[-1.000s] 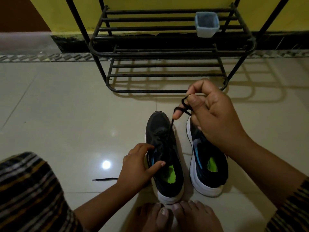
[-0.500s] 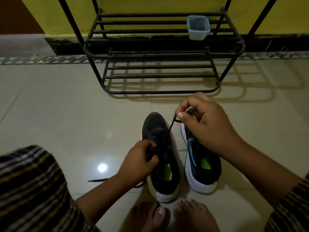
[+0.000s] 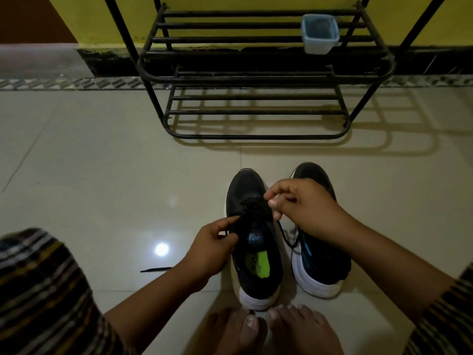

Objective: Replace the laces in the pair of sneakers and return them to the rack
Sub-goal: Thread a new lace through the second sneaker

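Since the earlier frames, the right hand (image 3: 304, 208) has been lowered from above the toe of the right sneaker (image 3: 318, 242) to the lacing of the left sneaker (image 3: 254, 242), and a loop of black lace (image 3: 288, 238) is now seen hanging down between the two shoes. The lace is pinched between the thumb and forefinger of the right hand just over the upper eyelets. The left hand (image 3: 215, 248) is held against the left side of the same sneaker, its fingers curled and its thumb and forefinger closed on the lace or the eyelet edge; which of the two cannot be told in the dim light.

Both sneakers are stood on the tiled floor (image 3: 102, 175), side by side and nearly touching, toes pointed far, heels near, just beyond the person's bare feet (image 3: 271, 329). A loose lace end (image 3: 156, 270) is laid on the floor to the left of the left forearm. The black metal rack (image 3: 256, 78) is placed farther off against the yellow wall, and a small pale blue container (image 3: 320, 33) is set on the right part of its upper shelf. Striped cloth (image 3: 43, 298) is seen at the near left.
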